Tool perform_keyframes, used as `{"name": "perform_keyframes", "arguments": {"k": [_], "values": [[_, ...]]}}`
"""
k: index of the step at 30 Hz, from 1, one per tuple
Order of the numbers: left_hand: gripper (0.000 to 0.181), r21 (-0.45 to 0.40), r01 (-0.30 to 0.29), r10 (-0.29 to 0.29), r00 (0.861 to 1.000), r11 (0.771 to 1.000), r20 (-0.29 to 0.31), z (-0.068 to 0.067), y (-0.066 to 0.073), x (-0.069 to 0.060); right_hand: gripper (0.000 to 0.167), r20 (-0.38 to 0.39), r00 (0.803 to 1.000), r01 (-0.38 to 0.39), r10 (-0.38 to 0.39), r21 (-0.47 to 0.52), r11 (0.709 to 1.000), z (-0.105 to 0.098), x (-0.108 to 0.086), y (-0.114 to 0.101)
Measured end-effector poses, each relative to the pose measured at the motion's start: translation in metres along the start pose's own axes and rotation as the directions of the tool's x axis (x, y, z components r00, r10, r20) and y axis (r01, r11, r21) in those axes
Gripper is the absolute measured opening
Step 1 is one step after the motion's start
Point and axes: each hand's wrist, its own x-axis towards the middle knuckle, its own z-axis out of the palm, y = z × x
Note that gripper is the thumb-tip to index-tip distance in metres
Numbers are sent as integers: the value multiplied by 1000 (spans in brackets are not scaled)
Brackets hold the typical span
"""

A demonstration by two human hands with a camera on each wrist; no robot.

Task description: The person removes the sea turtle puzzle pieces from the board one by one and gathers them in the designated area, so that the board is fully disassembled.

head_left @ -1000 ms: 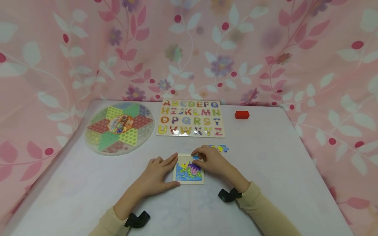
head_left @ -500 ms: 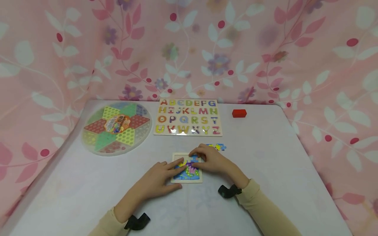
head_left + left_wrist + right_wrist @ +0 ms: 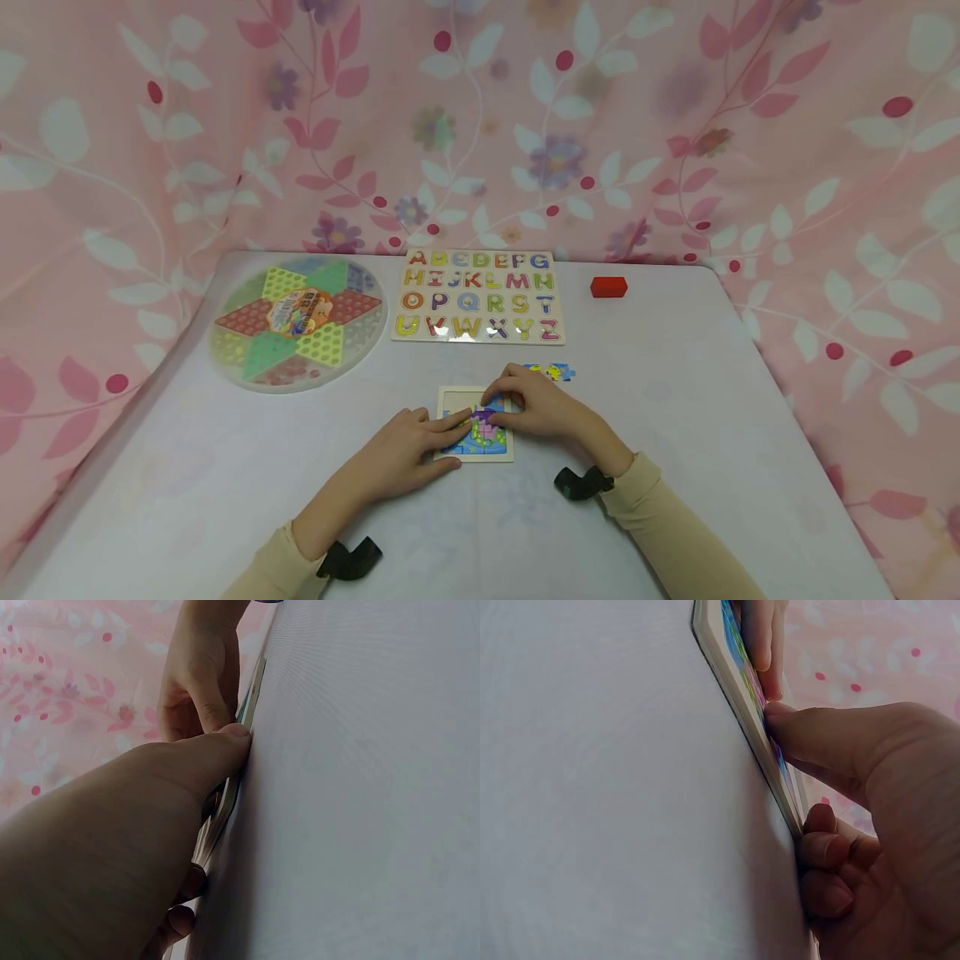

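A small square jigsaw puzzle in a pale wooden frame (image 3: 474,459) lies flat on the table. Its picture shows blue, purple, pink and green pieces, with bare tray at the top left. My left hand (image 3: 405,454) comes from the left; its straight fingers rest on the puzzle and its thumb touches the frame's near edge. My right hand (image 3: 543,406) is over the upper right part, thumb and curled fingers pinching a blue jigsaw piece (image 3: 496,402), partly hidden. In the right wrist view, the right thumb (image 3: 817,735) lies on the picture and the fingertips bend at the frame's edge.
Loose joined jigsaw pieces (image 3: 557,372) lie just behind the right hand. Farther back are an alphabet board (image 3: 480,291), a round Chinese checkers board (image 3: 258,346) on the left and a red block (image 3: 608,287) on the right. A floral curtain (image 3: 480,125) hangs behind the table.
My left fingers have moved from the frame's left side onto the puzzle pieces. The right hand stays at the upper right part, its thumb slightly lower on the picture. The view has shifted slightly.
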Motion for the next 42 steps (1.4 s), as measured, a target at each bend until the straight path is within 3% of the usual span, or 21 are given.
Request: {"name": "perform_keyframes", "arguments": {"k": [15,20,27,42], "values": [[56,3,29,-29,999,1000,20,1,1,0,17,17,998,-55,55,14,998,1,-1,-6],[56,-9,20,-20,1000,1000,14,1,2,0,17,12,999,-40,39,27,999,0,-1,-5],[56,-6,23,-23,1000,1000,17,3,1,-1,38,-13,999,-42,43,52,998,-3,-3,3],[56,-5,39,-39,999,999,31,1,1,0,36,-36,999,16,-14,47,999,-5,-2,7]]}}
